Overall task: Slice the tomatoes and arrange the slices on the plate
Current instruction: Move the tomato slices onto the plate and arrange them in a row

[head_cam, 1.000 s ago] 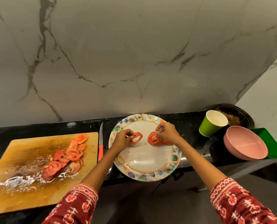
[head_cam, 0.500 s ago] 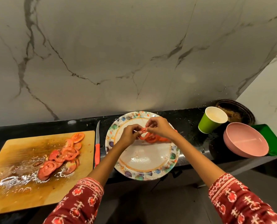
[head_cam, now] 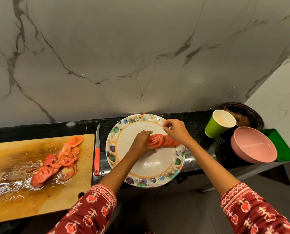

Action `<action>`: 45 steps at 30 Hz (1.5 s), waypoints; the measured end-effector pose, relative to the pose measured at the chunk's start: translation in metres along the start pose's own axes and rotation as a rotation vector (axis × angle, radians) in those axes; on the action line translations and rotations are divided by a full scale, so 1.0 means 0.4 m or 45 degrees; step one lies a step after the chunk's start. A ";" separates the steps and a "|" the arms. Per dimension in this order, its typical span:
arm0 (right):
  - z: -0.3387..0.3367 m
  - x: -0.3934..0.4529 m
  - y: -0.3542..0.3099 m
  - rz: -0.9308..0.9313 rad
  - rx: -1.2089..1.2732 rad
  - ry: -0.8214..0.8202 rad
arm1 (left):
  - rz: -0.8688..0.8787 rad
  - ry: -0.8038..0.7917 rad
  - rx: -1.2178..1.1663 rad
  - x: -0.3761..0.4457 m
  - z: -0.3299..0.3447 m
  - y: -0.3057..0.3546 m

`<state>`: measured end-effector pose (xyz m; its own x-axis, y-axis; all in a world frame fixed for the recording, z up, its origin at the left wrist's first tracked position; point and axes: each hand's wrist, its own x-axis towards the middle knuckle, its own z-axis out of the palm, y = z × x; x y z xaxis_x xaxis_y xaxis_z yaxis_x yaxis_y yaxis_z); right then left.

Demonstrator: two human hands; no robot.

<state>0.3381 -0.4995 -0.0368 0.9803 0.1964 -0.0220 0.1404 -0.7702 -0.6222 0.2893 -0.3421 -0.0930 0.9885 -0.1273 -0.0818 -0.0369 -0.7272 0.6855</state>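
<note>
Far left: wooden cutting board (head_cam: 39, 179), its left edge cut off by the frame, surface wet. Loose tomato slices on the board (head_cam: 59, 159) lie in an overlapping heap running diagonally from the near left toward the far right corner; an exact count is hard to make out. Just right of the board, a knife (head_cam: 97, 154) with a red handle lies on the black table (head_cam: 200, 164), blade pointing away toward the wall.

Centre: patterned plate (head_cam: 146, 179), near rim overhanging the table edge. A short row of slices on the plate (head_cam: 164, 141) overlaps, long axis roughly left to right. Left hand (head_cam: 141, 142) pinches the leftmost slice, fingers curled and covering its left edge. Right hand (head_cam: 176, 130) hovers over the row's right end, fingertips drawn together; whether anything is between them cannot be told.

Right: green cup (head_cam: 219, 123), pink bowl (head_cam: 253, 146), green tray (head_cam: 279, 144) partly hidden behind the bowl.
</note>
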 end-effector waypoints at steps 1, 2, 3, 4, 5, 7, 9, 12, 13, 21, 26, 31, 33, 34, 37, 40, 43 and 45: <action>-0.011 0.001 0.013 0.024 0.010 0.023 | 0.004 0.001 0.020 0.003 0.002 0.004; -0.020 -0.001 0.022 0.044 0.013 0.025 | 0.003 0.006 0.037 0.005 0.003 0.007; -0.026 -0.005 0.030 0.061 0.016 0.021 | 0.000 0.010 0.050 0.007 0.005 0.008; -0.030 -0.009 0.038 0.068 0.020 0.024 | 0.004 0.010 0.067 0.010 0.006 0.011; -0.031 -0.013 0.044 0.070 0.030 0.032 | 0.014 0.007 0.087 0.013 0.006 0.012; -0.031 -0.022 0.052 0.063 0.059 0.045 | 0.042 0.003 0.115 0.019 0.006 0.015; -0.033 -0.029 0.056 0.049 0.080 0.053 | 0.042 -0.009 0.105 0.024 0.005 0.014; -0.036 -0.037 0.063 0.056 0.097 0.045 | 0.018 -0.019 0.093 0.027 0.008 0.013; -0.035 -0.039 0.065 0.059 0.101 0.046 | 0.010 -0.027 0.095 0.027 0.009 0.013; 0.000 -0.040 0.011 -0.024 0.146 0.142 | -0.064 0.014 0.097 -0.028 -0.046 -0.027; 0.074 -0.039 -0.085 -0.189 0.188 0.128 | -0.114 0.304 0.015 -0.118 -0.141 -0.106; 0.179 -0.048 -0.205 -0.273 0.228 0.033 | -0.146 0.551 -0.012 -0.273 -0.232 -0.206; 0.227 -0.053 -0.264 -0.339 0.246 -0.030 | -0.212 0.628 0.002 -0.340 -0.273 -0.260; 0.255 -0.056 -0.300 -0.364 0.250 -0.073 | -0.246 0.653 -0.002 -0.371 -0.298 -0.294; 0.328 -0.065 -0.390 -0.387 0.262 -0.177 | -0.345 0.674 0.026 -0.443 -0.362 -0.366; 0.394 -0.074 -0.461 -0.387 0.226 -0.248 | -0.405 0.732 0.037 -0.488 -0.418 -0.419; 0.457 -0.086 -0.513 -0.382 0.149 -0.362 | -0.461 0.721 0.006 -0.512 -0.462 -0.469; 0.497 -0.097 -0.545 -0.403 0.093 -0.425 | -0.471 0.671 -0.028 -0.521 -0.484 -0.499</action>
<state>0.2420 -0.2187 -0.0558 0.7906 0.6088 -0.0657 0.4035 -0.5986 -0.6920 0.1190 -0.0399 -0.0728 0.8752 0.4814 0.0469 0.3175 -0.6449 0.6952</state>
